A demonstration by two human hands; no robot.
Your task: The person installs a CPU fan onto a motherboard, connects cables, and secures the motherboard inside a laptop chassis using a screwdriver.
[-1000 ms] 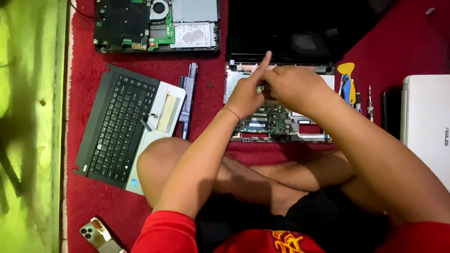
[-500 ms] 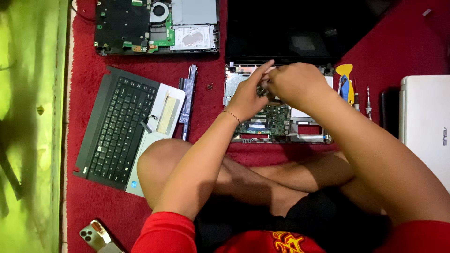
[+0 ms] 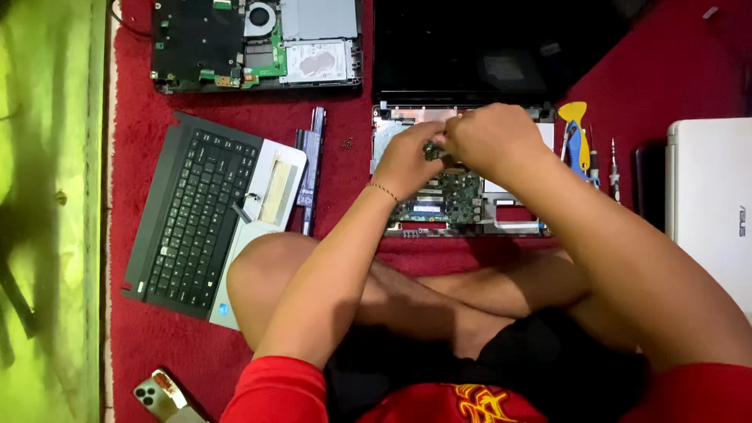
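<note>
We have both hands, left hand (image 3: pixel 407 160) and right hand (image 3: pixel 489 141), close together over the opened laptop base (image 3: pixel 439 196), which sits hemmed in. Its dark screen (image 3: pixel 470 51) stands just behind it, and our crossed legs (image 3: pixel 407 290) close off the near side. To the right, the screwdrivers (image 3: pixel 583 145) lie just beside the base, with a white laptop (image 3: pixel 709 196) beyond. To the left, a strip of bare red carpet (image 3: pixel 345 168) with small screws (image 3: pixel 347 143) separates it from the battery (image 3: pixel 310 168) and keyboard cover (image 3: pixel 207 215).
</note>
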